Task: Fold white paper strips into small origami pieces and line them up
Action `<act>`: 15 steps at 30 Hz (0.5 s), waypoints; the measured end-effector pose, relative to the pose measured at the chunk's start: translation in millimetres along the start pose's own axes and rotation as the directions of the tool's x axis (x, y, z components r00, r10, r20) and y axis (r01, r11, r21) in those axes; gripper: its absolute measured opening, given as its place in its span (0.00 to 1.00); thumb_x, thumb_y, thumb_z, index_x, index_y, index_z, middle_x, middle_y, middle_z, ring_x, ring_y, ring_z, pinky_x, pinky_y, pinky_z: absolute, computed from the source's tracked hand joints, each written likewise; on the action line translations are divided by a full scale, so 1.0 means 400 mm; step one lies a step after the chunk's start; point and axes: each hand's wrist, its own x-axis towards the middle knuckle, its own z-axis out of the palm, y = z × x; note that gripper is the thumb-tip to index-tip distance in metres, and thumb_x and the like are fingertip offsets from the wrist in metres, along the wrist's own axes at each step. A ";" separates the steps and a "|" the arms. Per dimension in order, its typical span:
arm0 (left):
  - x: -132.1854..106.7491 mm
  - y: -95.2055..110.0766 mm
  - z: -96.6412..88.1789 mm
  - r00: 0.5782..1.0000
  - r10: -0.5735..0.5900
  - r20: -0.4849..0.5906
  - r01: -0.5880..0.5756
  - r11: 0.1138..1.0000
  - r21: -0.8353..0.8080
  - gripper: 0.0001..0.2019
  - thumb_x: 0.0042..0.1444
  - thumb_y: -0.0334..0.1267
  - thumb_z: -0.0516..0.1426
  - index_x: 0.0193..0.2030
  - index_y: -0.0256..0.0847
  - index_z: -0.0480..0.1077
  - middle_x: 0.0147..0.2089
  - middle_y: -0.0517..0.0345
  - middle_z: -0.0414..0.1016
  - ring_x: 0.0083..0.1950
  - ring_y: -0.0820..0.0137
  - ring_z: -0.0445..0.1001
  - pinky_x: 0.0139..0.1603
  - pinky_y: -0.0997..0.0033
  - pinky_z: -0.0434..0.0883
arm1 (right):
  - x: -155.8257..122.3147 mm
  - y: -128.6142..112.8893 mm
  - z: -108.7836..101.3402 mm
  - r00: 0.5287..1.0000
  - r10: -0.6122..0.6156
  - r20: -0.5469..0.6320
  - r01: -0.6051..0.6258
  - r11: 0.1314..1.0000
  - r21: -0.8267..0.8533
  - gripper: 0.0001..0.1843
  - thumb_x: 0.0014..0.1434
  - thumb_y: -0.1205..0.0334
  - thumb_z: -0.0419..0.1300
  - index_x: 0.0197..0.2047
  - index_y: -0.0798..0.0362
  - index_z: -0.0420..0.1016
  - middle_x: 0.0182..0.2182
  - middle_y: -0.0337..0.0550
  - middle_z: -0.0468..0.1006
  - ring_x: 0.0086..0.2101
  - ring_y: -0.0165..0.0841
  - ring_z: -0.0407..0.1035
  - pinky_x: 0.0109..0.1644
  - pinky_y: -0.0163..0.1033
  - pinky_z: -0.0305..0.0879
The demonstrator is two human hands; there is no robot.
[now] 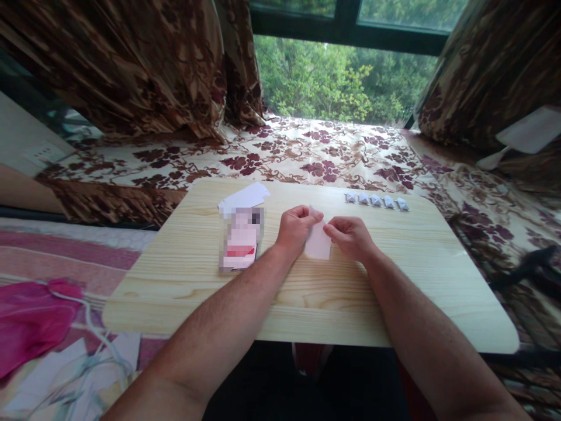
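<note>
A small white sheet of paper (318, 244) is held up between my two hands over the middle of the table. My left hand (298, 225) pinches its upper left part between thumb and fingers. On the other edge, my right hand (353, 235) is closed with its thumb and forefinger on the paper. The top of the sheet narrows to a point and looks folded; the exact fold is too small to tell. Beyond my right hand, several small folded white paper pieces (376, 200) stand in a row near the table's far edge.
The pale wooden table (184, 292) has rounded corners. To the left lie a phone (241, 240) with a blurred screen and a stack of white paper strips (245, 196). Beside the table are a pink cloth (35, 321), a white cable (90, 316) and loose papers (48, 374).
</note>
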 end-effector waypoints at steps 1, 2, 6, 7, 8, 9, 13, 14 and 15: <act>0.000 0.000 -0.001 1.000 0.001 0.005 -0.001 1.000 0.014 0.15 0.38 0.42 0.71 0.25 0.38 0.72 0.24 0.63 0.70 0.25 0.76 0.65 0.28 0.73 0.63 | 0.000 -0.001 0.000 1.000 0.003 0.001 -0.003 1.000 0.003 0.21 0.60 0.52 0.58 0.20 0.53 0.66 0.16 0.34 0.60 0.21 0.25 0.51 0.26 0.36 0.43; 0.001 -0.001 -0.002 1.000 0.009 0.009 -0.009 1.000 0.029 0.14 0.39 0.43 0.71 0.25 0.38 0.72 0.24 0.63 0.70 0.25 0.76 0.65 0.27 0.73 0.63 | -0.001 -0.002 -0.001 1.000 0.005 -0.001 -0.005 1.000 0.007 0.21 0.60 0.52 0.58 0.20 0.53 0.65 0.16 0.33 0.60 0.21 0.25 0.51 0.26 0.36 0.43; 0.001 -0.004 -0.003 0.998 0.056 -0.008 -0.056 0.997 0.056 0.13 0.41 0.43 0.70 0.26 0.38 0.73 0.25 0.62 0.71 0.26 0.75 0.65 0.28 0.73 0.63 | -0.001 -0.003 -0.001 1.000 0.008 0.012 -0.008 1.000 0.016 0.21 0.59 0.52 0.58 0.19 0.53 0.64 0.16 0.33 0.58 0.21 0.25 0.50 0.26 0.36 0.43; 0.001 -0.005 -0.003 0.998 0.059 -0.015 -0.058 0.997 0.051 0.12 0.41 0.42 0.70 0.25 0.38 0.73 0.25 0.62 0.71 0.26 0.75 0.66 0.29 0.73 0.63 | -0.001 -0.002 -0.001 1.000 0.006 0.017 -0.007 1.000 0.016 0.21 0.59 0.52 0.58 0.19 0.53 0.64 0.16 0.33 0.58 0.21 0.25 0.50 0.26 0.36 0.43; 0.000 -0.005 -0.003 0.998 0.055 -0.021 -0.054 0.998 0.042 0.12 0.41 0.41 0.70 0.25 0.39 0.72 0.25 0.63 0.71 0.26 0.75 0.66 0.29 0.73 0.63 | -0.001 -0.002 0.000 1.000 0.005 0.020 -0.005 1.000 0.016 0.21 0.59 0.52 0.58 0.19 0.53 0.63 0.16 0.33 0.58 0.21 0.25 0.50 0.26 0.36 0.43; 0.000 -0.005 -0.003 0.998 0.050 -0.024 -0.049 0.998 0.037 0.12 0.41 0.40 0.70 0.24 0.39 0.72 0.25 0.63 0.72 0.26 0.75 0.66 0.29 0.73 0.63 | -0.001 -0.003 0.000 1.000 0.004 0.023 -0.004 1.000 0.016 0.21 0.59 0.53 0.58 0.19 0.53 0.63 0.16 0.33 0.58 0.21 0.25 0.50 0.26 0.36 0.43; -0.003 0.002 -0.001 0.997 0.067 -0.025 -0.065 0.994 0.082 0.11 0.44 0.44 0.69 0.27 0.38 0.77 0.28 0.59 0.76 0.28 0.74 0.68 0.30 0.72 0.64 | 0.000 -0.005 0.000 1.000 0.016 0.022 -0.016 1.000 0.019 0.21 0.59 0.52 0.58 0.19 0.53 0.63 0.17 0.33 0.58 0.21 0.25 0.50 0.26 0.36 0.43; -0.003 0.005 0.000 0.997 0.079 -0.023 -0.077 0.992 0.096 0.12 0.46 0.45 0.68 0.28 0.38 0.78 0.29 0.57 0.77 0.29 0.73 0.69 0.31 0.72 0.65 | 0.000 -0.005 -0.001 0.999 0.020 0.026 -0.021 1.000 0.021 0.21 0.58 0.52 0.58 0.19 0.53 0.63 0.17 0.33 0.58 0.21 0.25 0.50 0.26 0.36 0.43; -0.004 0.008 0.001 0.996 0.088 -0.022 -0.085 0.991 0.102 0.12 0.47 0.46 0.67 0.29 0.38 0.79 0.30 0.55 0.79 0.30 0.72 0.70 0.32 0.72 0.65 | 0.000 -0.005 -0.001 0.999 0.024 0.030 -0.024 0.999 0.024 0.21 0.58 0.52 0.58 0.19 0.53 0.63 0.17 0.34 0.58 0.21 0.26 0.50 0.26 0.36 0.43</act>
